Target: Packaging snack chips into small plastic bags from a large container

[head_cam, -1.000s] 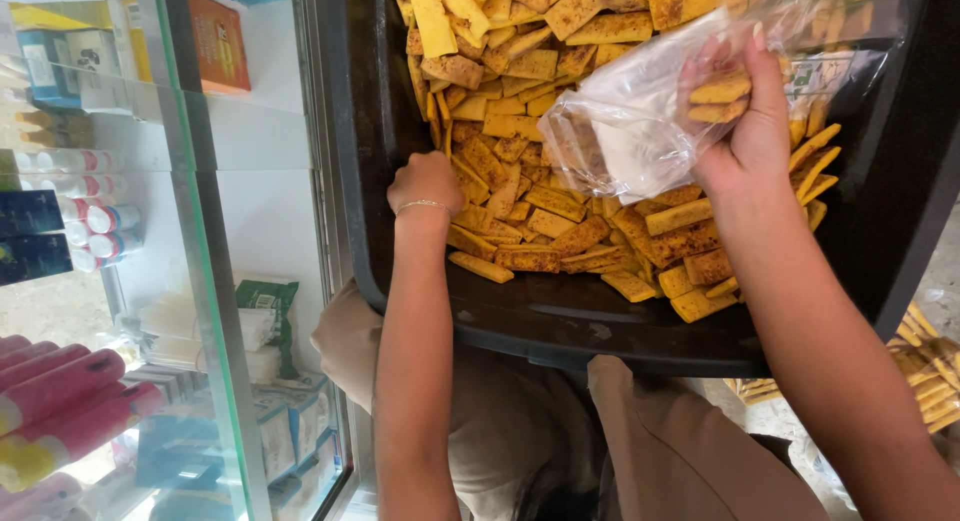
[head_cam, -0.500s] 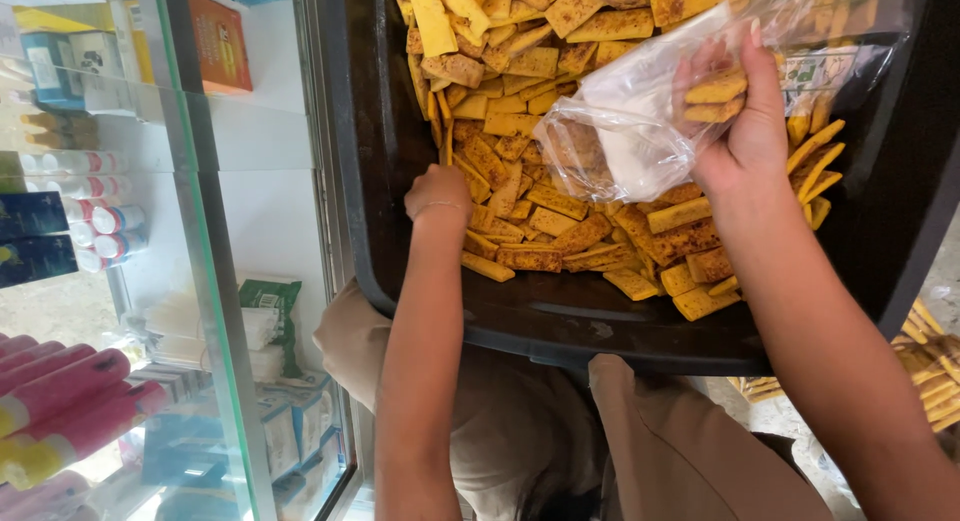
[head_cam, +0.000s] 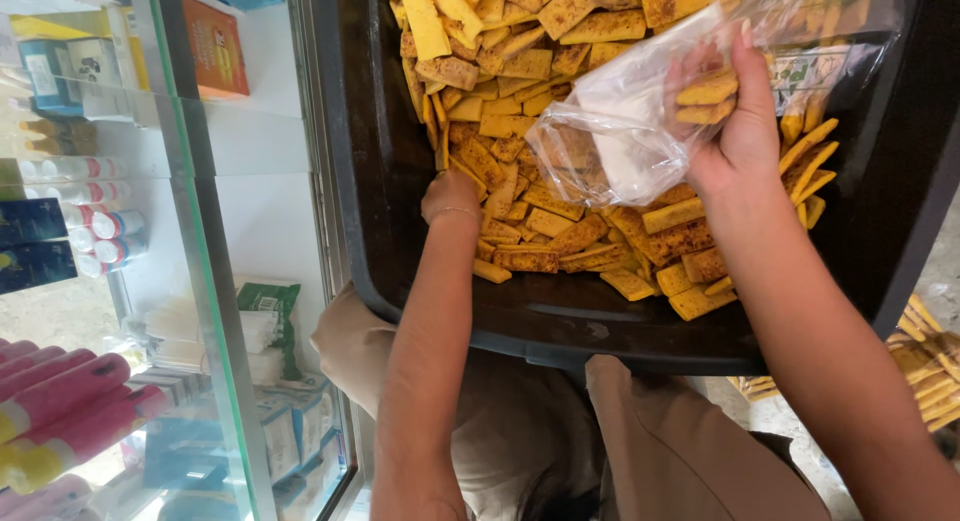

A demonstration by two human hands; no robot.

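Far left: glass case (head_cam: 200, 281) with tubes and boxes. Left hand (head_cam: 452, 196) curled down in yellow snack sticks (head_cam: 520, 191), fingers buried in pile, so cannot tell what it grabs. Sticks lie in big black tub (head_cam: 400, 231). Right hand (head_cam: 735, 121) wraps clear plastic bag (head_cam: 620, 131), few sticks under thumb, bag hangs over pile. Since earlier frame: left hand slid further into sticks; bag hand stayed put.
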